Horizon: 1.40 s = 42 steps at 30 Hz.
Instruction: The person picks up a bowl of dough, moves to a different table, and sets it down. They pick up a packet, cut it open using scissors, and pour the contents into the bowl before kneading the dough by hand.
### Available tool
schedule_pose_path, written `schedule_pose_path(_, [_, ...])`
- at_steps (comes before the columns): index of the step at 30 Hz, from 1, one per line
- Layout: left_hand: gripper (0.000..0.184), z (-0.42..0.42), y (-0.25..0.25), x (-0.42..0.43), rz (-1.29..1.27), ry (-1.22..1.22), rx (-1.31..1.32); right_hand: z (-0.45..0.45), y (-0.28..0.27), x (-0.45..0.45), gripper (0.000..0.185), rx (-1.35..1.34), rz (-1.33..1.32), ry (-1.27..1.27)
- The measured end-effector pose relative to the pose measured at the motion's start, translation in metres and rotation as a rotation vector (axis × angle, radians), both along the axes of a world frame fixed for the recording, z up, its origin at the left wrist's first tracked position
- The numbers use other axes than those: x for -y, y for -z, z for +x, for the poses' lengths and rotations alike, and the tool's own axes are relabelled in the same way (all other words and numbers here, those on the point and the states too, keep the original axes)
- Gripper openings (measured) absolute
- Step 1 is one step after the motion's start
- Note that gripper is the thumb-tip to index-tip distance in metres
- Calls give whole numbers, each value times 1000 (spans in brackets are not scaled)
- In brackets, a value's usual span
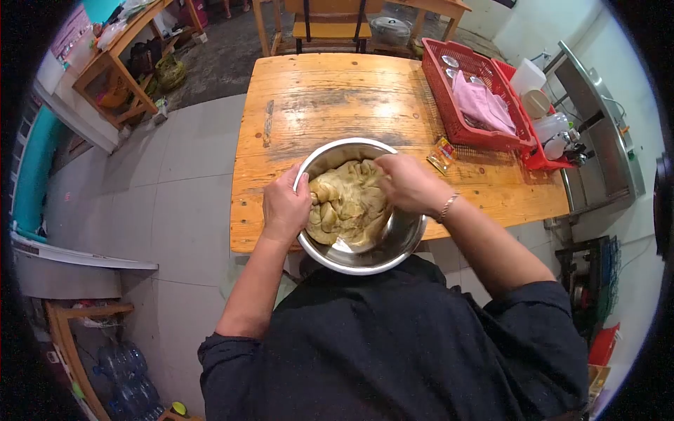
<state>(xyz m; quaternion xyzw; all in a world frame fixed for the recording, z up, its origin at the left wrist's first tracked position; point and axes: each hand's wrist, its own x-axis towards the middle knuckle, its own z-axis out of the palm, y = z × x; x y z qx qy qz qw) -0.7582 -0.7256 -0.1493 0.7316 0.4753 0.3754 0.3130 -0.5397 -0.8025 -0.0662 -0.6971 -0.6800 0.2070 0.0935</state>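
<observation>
A round stainless steel bowl (338,269) stands at the near edge of the wooden table, close to my body. In it lies a soft, folded, glossy yellow-brown mass like dough (347,200), mostly on the left and far side, with bare metal showing at the lower right. My left hand (286,207) is closed on the bowl's left rim, its thumb over the edge. My right hand (411,184), slightly blurred, reaches over the right rim with its fingers curled into the far right part of the mass. Those fingertips are partly hidden.
The wooden table (316,105) carries a small yellow-red packet (442,154) right of the bowl. Further right, a red plastic basket (460,119) holds a pink cloth (483,102) and metal lids. Behind it are plastic containers (530,77). A chair (331,29) stands beyond the far edge.
</observation>
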Motion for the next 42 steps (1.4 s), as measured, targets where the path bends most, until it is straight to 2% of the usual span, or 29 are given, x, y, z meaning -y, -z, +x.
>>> schedule_pose_path(2, [26, 0, -3, 2, -23, 6, 4, 10, -6, -5, 45, -34, -252, 94])
schedule_pose_path(5, [26, 0, -9, 1, -10, 53, 57, 5, 13, -17, 63, -211, -293, 200])
schedule_pose_path(7, [27, -1, -7, 0, -10, 73, 70, 3, 34, -32, 81, -236, -286, 139])
schedule_pose_path(9, [27, -1, -3, -2, -29, 76, 50, -7, 37, -34, 94, -73, -235, 156])
schedule_pose_path(12, [28, 1, -10, 1, -46, 80, 87, -23, 47, -43, 90, 51, -185, 121])
schedule_pose_path(16, [28, 3, 1, -2, -15, 24, 58, -33, 59, -54, 72, 0, -174, 67])
schedule_pose_path(17, [28, 3, 0, -2, -13, 17, 61, -40, 53, -51, 55, 20, -134, 44])
schedule_pose_path(20, [27, 3, 2, -3, -9, -14, 34, -51, 49, -46, 41, 174, -83, -88])
schedule_pose_path(21, [27, 3, 3, -3, -10, -25, 19, -54, 46, -41, 28, 238, -56, -164])
schedule_pose_path(25, [27, 2, -6, 1, -45, -30, 22, -58, 36, -18, 15, 274, -24, -326])
schedule_pose_path(28, [26, 2, 2, -1, -19, -47, 6, -57, 23, 9, 14, 300, -114, -320])
schedule_pose_path(32, [25, 3, 0, 0, -28, -11, -10, -37, 16, 21, 23, 172, -105, -279])
schedule_pose_path(33, [24, 2, -4, 1, -34, 1, -14, -23, 14, 15, 38, 83, -196, -312])
schedule_pose_path(34, [24, 0, -5, 1, -24, 6, -4, -11, -3, 8, 40, 51, -294, -375])
schedule_pose_path(36, [25, 1, -7, 2, -3, 22, 19, 25, -2, -12, 39, -19, -269, -488])
schedule_pose_path(38, [24, 2, -5, 0, -35, 67, 63, 26, -18, -39, 35, -44, -402, -279])
schedule_pose_path(39, [24, 2, -4, -2, -48, 86, 85, 15, -25, -47, 42, 31, -362, -231])
schedule_pose_path(42, [24, 5, -5, -4, -6, 105, 49, -4, 40, -73, 51, -140, -293, -424])
